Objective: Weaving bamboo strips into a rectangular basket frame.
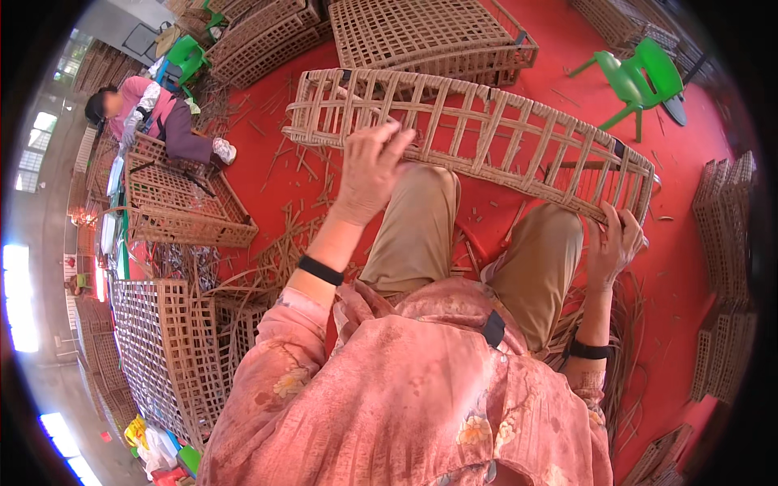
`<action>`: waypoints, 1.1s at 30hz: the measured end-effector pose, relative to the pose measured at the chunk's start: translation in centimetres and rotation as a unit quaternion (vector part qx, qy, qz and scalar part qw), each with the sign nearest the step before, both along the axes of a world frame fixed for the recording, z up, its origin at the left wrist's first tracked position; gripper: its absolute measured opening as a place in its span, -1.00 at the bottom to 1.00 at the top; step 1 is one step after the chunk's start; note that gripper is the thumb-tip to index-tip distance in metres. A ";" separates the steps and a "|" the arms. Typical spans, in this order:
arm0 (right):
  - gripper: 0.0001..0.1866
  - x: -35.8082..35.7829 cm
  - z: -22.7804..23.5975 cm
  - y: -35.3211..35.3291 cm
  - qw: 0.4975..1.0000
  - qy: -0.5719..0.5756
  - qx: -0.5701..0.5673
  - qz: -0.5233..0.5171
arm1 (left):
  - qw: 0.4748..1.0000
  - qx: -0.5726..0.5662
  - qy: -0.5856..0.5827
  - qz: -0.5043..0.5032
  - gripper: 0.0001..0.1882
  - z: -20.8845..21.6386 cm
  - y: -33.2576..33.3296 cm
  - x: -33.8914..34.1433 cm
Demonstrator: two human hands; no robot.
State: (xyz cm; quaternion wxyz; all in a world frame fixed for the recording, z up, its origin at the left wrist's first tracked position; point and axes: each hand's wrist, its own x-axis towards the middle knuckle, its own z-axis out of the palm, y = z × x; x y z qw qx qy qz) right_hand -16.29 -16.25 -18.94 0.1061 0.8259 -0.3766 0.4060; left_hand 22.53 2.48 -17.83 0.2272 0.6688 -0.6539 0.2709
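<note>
A long, shallow woven basket [494, 134] of brown flat strips, with an open lattice side and dark ties along its rim, rests across my knees. My right hand [614, 247] is closed round the lower rim at the basket's right end. Against the lattice left of the middle, my left hand [373, 170] has its fingers bent in. Its thumb side is slightly blurred, and whatever those fingers pinch is hidden. Dark bands circle both my wrists.
Loose strips [279, 247] litter the red floor [559, 85]. Finished lattice baskets [429, 36] are stacked ahead, and more baskets [166, 340] stand at left. A green chair [640, 85] is far right. Another person [166, 121] sits far left beside a basket [182, 190].
</note>
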 end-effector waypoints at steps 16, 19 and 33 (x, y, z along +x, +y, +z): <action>-0.63 0.2 -0.3 0.1 0.999 0.033 -0.015 -0.020 | 0.993 0.063 -0.013 0.096 -0.53 2.4 6.5 10.6; -0.64 0.1 -0.2 0.1 0.999 0.034 -0.010 -0.022 | 0.994 0.051 -0.015 0.100 -0.52 1.5 7.1 10.6; -0.58 0.0 0.2 0.2 1.000 0.011 0.000 -0.016 | 0.954 -0.013 0.287 0.086 -0.71 3.1 6.1 11.1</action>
